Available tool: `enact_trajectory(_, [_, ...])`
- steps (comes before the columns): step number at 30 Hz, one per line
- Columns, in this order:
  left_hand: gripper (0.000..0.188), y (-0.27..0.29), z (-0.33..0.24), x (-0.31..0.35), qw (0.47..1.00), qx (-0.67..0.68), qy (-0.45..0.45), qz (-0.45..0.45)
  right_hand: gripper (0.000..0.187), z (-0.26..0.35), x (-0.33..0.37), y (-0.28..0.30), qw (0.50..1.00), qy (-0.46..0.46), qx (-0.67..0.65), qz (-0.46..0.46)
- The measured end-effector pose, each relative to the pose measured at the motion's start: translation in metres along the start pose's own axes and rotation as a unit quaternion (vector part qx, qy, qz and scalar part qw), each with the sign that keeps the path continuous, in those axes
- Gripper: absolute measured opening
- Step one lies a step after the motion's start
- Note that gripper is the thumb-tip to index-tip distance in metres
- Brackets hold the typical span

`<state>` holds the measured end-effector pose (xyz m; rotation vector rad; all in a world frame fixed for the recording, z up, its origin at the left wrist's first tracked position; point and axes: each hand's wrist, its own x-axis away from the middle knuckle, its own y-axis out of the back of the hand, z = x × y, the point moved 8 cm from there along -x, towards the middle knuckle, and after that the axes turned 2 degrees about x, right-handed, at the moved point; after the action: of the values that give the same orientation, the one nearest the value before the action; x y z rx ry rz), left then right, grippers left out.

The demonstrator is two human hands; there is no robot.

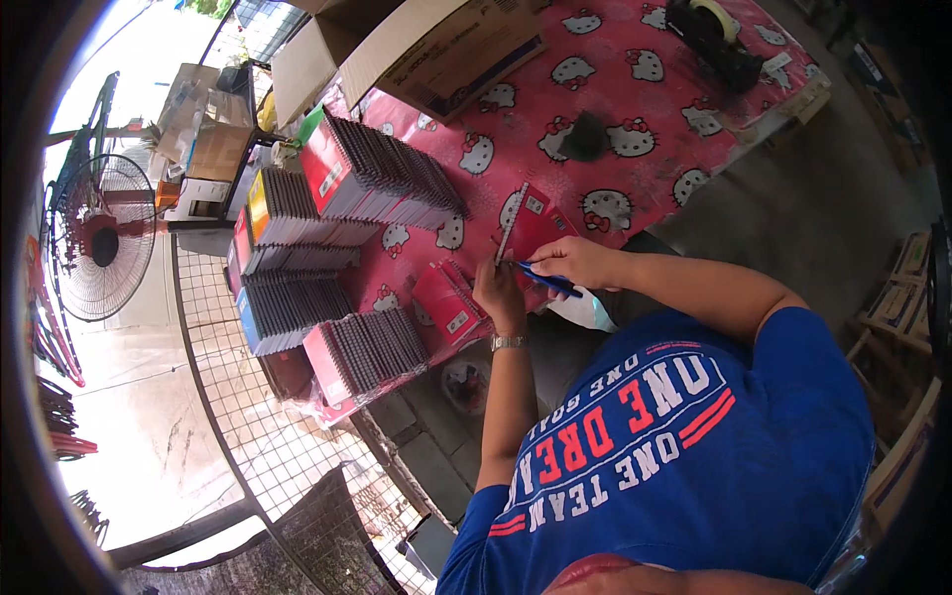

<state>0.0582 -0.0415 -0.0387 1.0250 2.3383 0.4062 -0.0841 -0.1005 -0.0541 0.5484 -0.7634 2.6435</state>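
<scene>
A red spiral notebook (536,224) lies at the near edge of the table, its bound edge toward my left hand (499,290). My left fingers are closed on the lower end of that edge. In my right hand (578,262) are blue-handled pliers (555,283), the tip close to the notebook's corner and my left fingertips. The fingers hide the exact spot where tip and spiral meet. To the left of my left hand, other red notebooks (445,303) lie overlapping on the table.
Tall stacks of spiral notebooks (382,178) stand on the left, with a shorter stack (367,349) nearer me. An open cardboard box (446,59) sits at the back. A black tape dispenser (716,45) and a small dark object (585,137) rest on the pink tablecloth (654,104). A fan (102,238) stands far left.
</scene>
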Motion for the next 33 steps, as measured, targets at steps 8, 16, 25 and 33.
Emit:
enact_trajectory(8, [0.022, 0.117, 0.020, 0.042, 0.923, 0.152, 0.199, -0.293, 0.058, 0.033, 0.070, 0.102, 0.738, 0.218, 0.563, -0.300])
enact_trajectory(16, [0.035, 0.121, 0.029, 0.043, 0.925, -0.274, 0.177, -0.195, 0.038, 0.096, 0.123, 0.278, 0.484, 0.145, 0.621, -0.599])
enact_trajectory(25, [0.030, -0.075, -0.058, 0.026, 0.885, -0.303, -0.247, 0.252, 0.018, 0.117, 0.139, 0.359, 0.400, 0.100, 0.685, -0.601])
enact_trajectory(33, [0.025, -0.044, -0.065, -0.004, 0.888, -0.241, -0.209, 0.331, 0.019, 0.101, 0.083, 0.166, 0.775, 0.350, 0.445, -0.281])
